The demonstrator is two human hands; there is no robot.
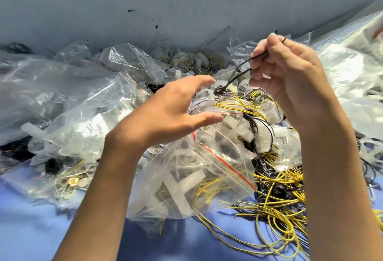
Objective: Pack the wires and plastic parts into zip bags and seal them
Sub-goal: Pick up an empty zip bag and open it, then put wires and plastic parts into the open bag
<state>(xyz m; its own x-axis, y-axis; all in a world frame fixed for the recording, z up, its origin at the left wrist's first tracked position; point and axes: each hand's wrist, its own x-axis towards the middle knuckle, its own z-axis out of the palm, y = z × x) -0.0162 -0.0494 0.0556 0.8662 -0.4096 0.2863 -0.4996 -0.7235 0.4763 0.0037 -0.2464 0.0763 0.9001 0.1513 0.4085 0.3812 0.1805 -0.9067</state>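
Observation:
My right hand point(290, 74) is raised at the upper right and pinches a black wire point(238, 72) that hangs down to a small dark ring at its lower end. My left hand point(172, 111) hovers open in the middle, fingers spread toward that wire, touching nothing I can see. Below both hands lies a clear zip bag with a red seal line point(207, 169), holding white plastic parts and yellow wires. A tangle of yellow and black wires point(279, 194) spreads over the blue table point(41, 229) at the lower right.
Many more clear zip bags point(68, 86) are heaped across the left and back. White plastic parts and wires point(196, 61) pile at the back centre. A bag of small metal pieces point(72, 182) lies at the lower left. A grey wall rises behind.

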